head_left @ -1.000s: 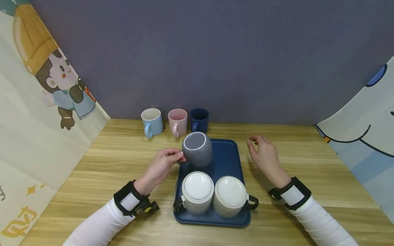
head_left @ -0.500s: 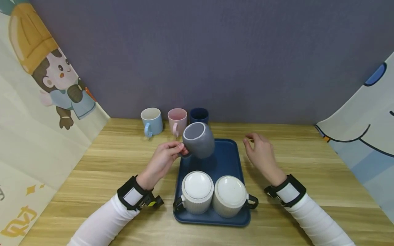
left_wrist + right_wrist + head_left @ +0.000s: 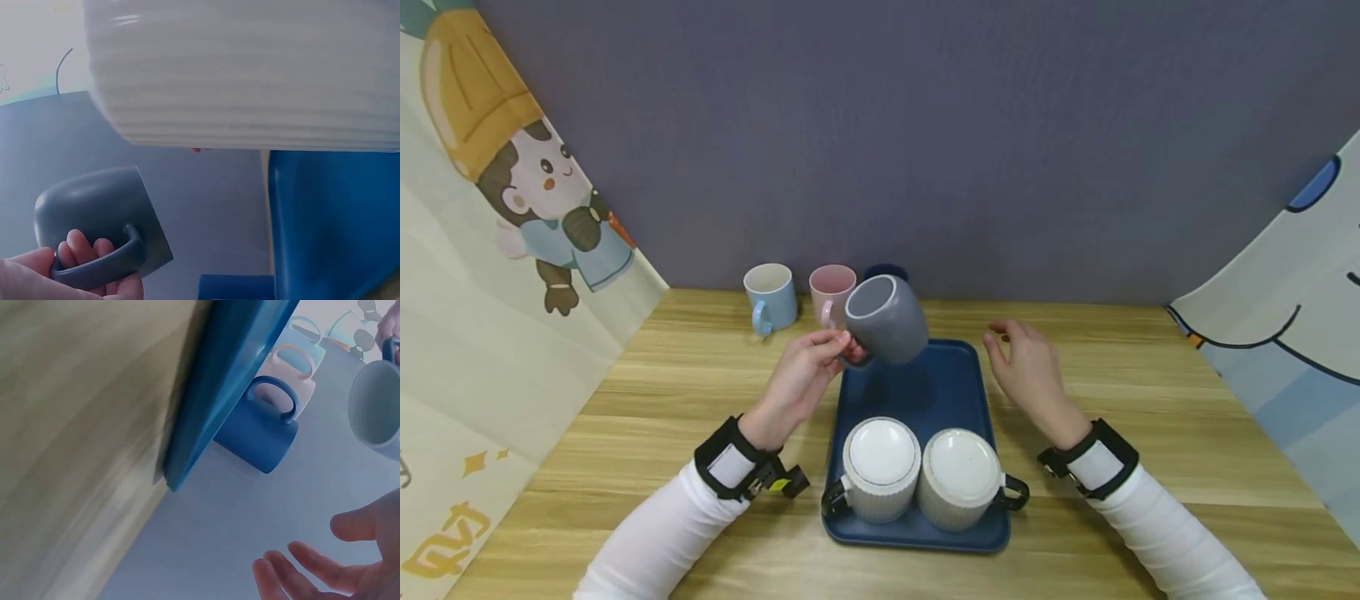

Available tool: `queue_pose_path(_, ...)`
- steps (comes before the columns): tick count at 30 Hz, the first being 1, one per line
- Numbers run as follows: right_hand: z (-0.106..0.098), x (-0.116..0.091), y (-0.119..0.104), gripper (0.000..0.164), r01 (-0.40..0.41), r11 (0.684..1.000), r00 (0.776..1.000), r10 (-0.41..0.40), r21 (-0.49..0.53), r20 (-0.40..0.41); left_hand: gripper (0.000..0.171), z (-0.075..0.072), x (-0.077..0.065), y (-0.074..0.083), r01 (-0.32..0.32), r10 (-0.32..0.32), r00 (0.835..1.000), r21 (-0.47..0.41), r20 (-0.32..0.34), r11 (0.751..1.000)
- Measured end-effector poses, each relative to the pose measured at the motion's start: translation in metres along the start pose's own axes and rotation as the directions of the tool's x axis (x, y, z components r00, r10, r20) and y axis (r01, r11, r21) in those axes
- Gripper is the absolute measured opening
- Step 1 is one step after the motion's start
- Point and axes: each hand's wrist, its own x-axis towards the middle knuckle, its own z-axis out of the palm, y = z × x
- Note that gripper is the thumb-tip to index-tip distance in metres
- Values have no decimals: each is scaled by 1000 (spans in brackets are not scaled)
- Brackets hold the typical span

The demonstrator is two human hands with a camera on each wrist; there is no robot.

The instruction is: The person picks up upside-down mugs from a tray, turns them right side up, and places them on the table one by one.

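My left hand (image 3: 805,371) grips the handle of a grey mug (image 3: 891,321), which is tilted with its base up toward me, above the far end of a dark blue tray (image 3: 943,375). In the left wrist view the fingers curl through the grey mug's handle (image 3: 103,265). In the right wrist view its pale inside (image 3: 375,403) shows. My right hand (image 3: 1030,371) hovers to the right of the tray, fingers loosely bent and holding nothing. Two ribbed cream mugs (image 3: 882,471) with black handles stand upside down on the near half of the tray.
A light blue mug (image 3: 771,296), a pink mug (image 3: 832,292) and a navy mug (image 3: 886,271) stand upright in a row by the dark back wall. The grey mug partly hides the navy one. Wooden tabletop (image 3: 700,375) surrounds the tray.
My left hand has lifted the grey mug up and away from the tray, tilting it further; it now covers much of the navy mug. The right hand has shifted slightly left and forward.
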Motion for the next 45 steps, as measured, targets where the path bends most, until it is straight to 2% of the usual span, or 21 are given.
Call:
queue_pose_path(13, -5, 8, -15, 28, 43, 999, 999, -43, 4, -9, 32, 8, 8, 14, -17, 17, 1000, -37, -8, 999)
queue_pose_path(20, -8, 12, -21, 28, 60, 998, 998, -60, 1, 6, 30, 12, 14, 19, 3, -5, 1000, -78, -16, 997)
queue_pose_path(27, -9, 17, -32, 27, 90, 994, 996, -91, 55, 12, 28, 22, 17, 24, 21, -22, 1000, -135, -10, 991)
queue_pose_path(31, -12, 20, -38, 26, 84, 991, 995, -89, 106, 43, 29, 29, 17, 26, 37, -37, 999, -188, 7, 981)
queue_pose_path(37, -18, 24, -47, 28, -4, 970, 987, -36, 242, 159, 28, 38, 18, 28, 64, -63, 998, -286, 14, 956)
queue_pose_path(45, -25, 27, -53, 33, -154, 918, 948, 34, 365, 315, 28, 48, 20, 28, 67, -83, 996, -362, -27, 930)
